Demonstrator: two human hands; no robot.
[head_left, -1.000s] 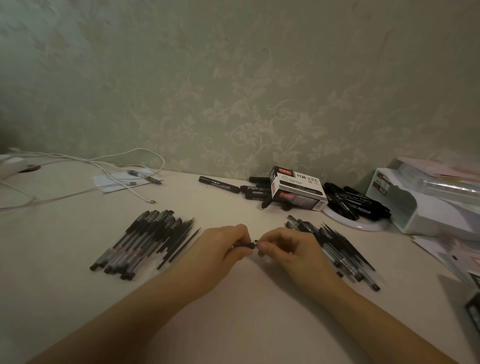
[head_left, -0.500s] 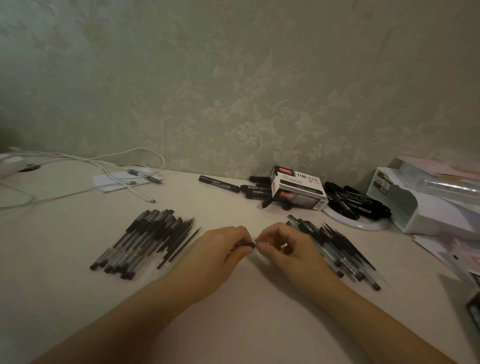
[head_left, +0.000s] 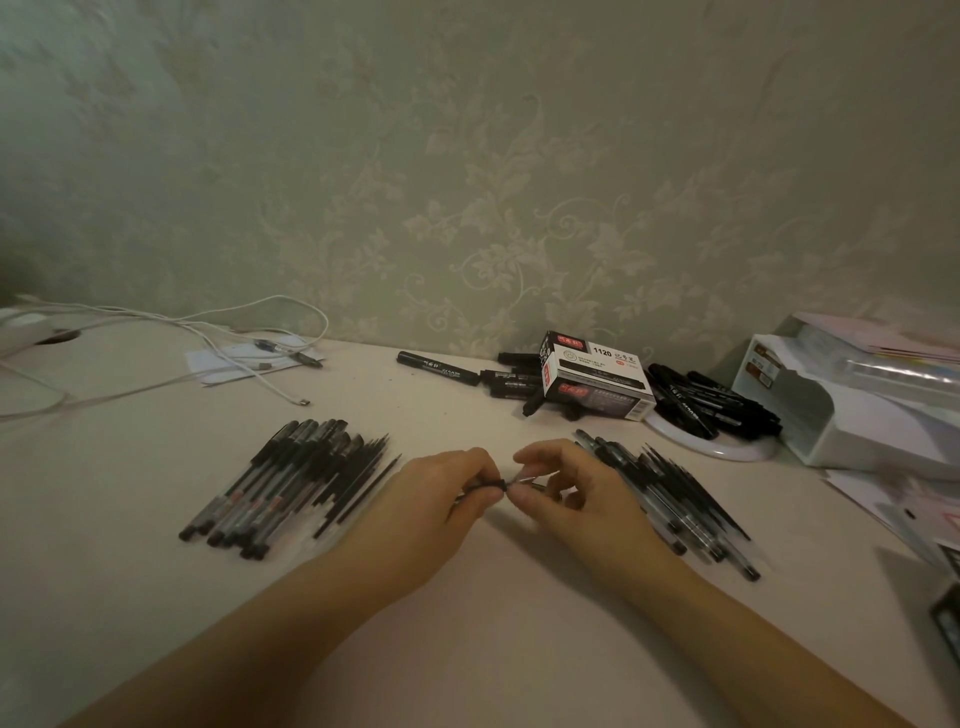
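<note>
I have one black pen (head_left: 492, 486) between my two hands, just above the counter (head_left: 467, 623) and right in front of me. My left hand (head_left: 436, 514) has its fingers curled round the dark end. My right hand (head_left: 576, 499) pinches the other end between thumb and forefinger, with the remaining fingers loosely bent. Most of the pen is hidden by my fingers, so I cannot tell whether it is whole or in parts.

Two heaps of similar pens lie on the counter, one on each side of my hands. The left heap (head_left: 291, 483) is near my left hand, and the right heap (head_left: 670, 493) lies just beside my right hand. Each is too crowded for a sure count.

Farther back, by the wall, stands one marker box (head_left: 597, 379) printed with 1120. A single black marker (head_left: 439, 367) lies to its left, and a few more are tucked against the box. Another bunch of markers (head_left: 711, 402) is piled on one white plate (head_left: 727, 451) to its right. One white organizer (head_left: 841, 421) sits at the far right. White cables (head_left: 208, 332) trail across the far left.
</note>
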